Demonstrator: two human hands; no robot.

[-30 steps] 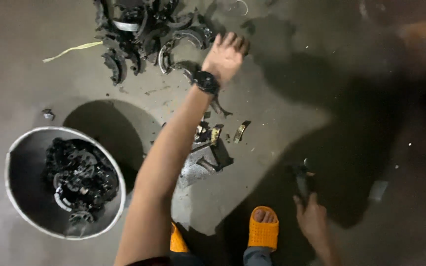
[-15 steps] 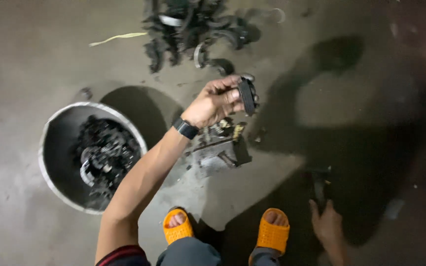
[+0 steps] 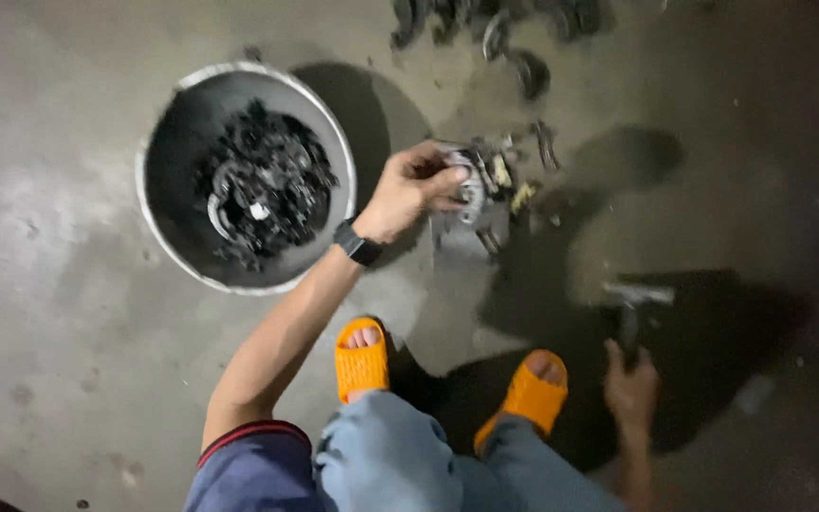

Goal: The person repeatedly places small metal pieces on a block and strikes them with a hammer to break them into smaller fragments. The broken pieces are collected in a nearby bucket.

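Since half a second ago, the left hand (image 3: 414, 190) has swung leftward with its dark metal part (image 3: 466, 185), away from the heap of parts at the top of the floor and closer to the round metal bucket (image 3: 158, 142). The view has shifted with it, so the bucket now sits higher and nearer the centre.

The left hand's fingers (image 3: 443, 177) are curled and pinching the part, a small greyish, curved piece that juts out to the right of the fingertips. Its exact shape is blurred. The part hangs above the concrete floor (image 3: 59, 313), just right of the bucket's rim; the bucket lies to the left of the fingers, and the left hand is by far the nearer hand to it. The bucket holds a tangle of similar dark metal scraps (image 3: 263, 185).

The right hand (image 3: 629, 389) is low in the shadow at lower right, fingers wrapped around the handle of a hammer-like tool (image 3: 632, 303) whose head rests on the floor. A black wristwatch (image 3: 357, 244) sits on the left wrist. Two orange sandals (image 3: 362, 358) show below.
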